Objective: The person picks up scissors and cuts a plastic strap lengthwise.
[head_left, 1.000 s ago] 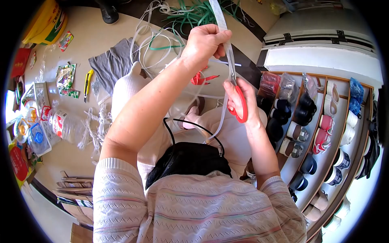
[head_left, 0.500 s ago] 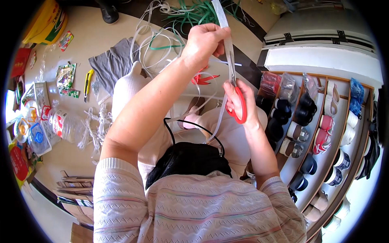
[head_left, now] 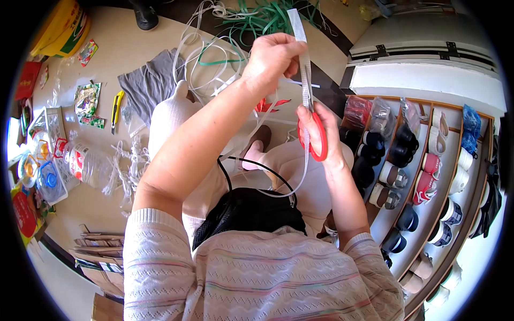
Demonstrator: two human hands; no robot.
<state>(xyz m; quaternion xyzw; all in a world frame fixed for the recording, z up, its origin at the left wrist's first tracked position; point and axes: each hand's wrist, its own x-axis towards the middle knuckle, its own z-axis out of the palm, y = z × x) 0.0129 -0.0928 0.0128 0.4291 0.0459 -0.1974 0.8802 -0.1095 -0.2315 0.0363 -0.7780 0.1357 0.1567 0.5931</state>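
My left hand pinches a white ribbed plastic strap near its upper end, which sticks up past my fingers. My right hand holds scissors with red handles; their blades point up along the strap, toward my left hand. Whether the blades are open or closed is hard to see. Below the scissors, a narrow length of strap curves down over my lap to the black bag. A red star-shaped piece shows beyond my left forearm.
Loose white and green straps lie on the floor ahead. To the left are a grey cloth, a yellow utility knife, a plastic bottle and a yellow bucket. A shoe rack stands on the right.
The strap's top end has shifted slightly down and right with my left hand. Its lower length now hangs in a wider curve toward the right, while the scissors have turned slightly.
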